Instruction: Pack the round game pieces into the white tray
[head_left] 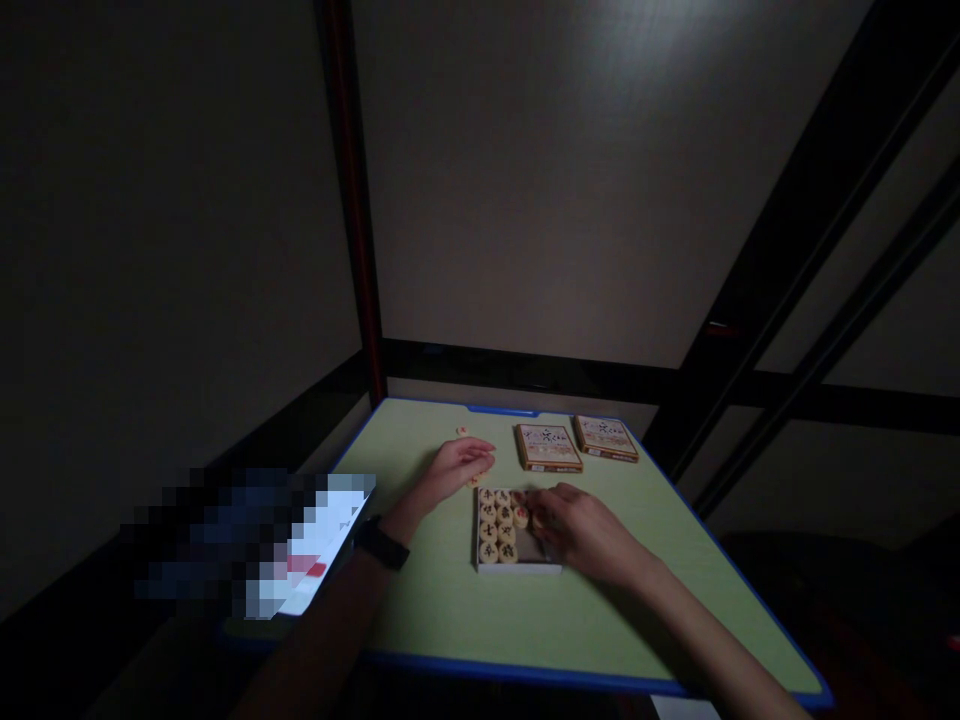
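The fingers (550,506) of the right hand (596,535) are bent close together over the right side of a shallow box (519,569); whether they have hold of a piece there, I cannot tell, because the tips are hidden. Directly to the left of these fingers, inside the box, lie round pieces (488,533) with dark and red characters. Two columns of four are complete at the left, and beside them, nearest to the fingers, two red-marked pieces make a shorter column. The bare floor (529,546) of the box lies just to the near side of the same fingers. The box looks almost square, so I cannot name a clear long axis; its columns run away from the person.

The left hand (454,468) is beyond the box and to its left, with its fingers loosely extended and the thumb a little apart; nothing shows in them. Loose pieces (475,480) lie just below these fingers on the table (427,620), partly covered by them, and one single piece (462,430) lies beyond. Two flat cartons (550,448) stand beyond the right fingers, well apart from the open box.
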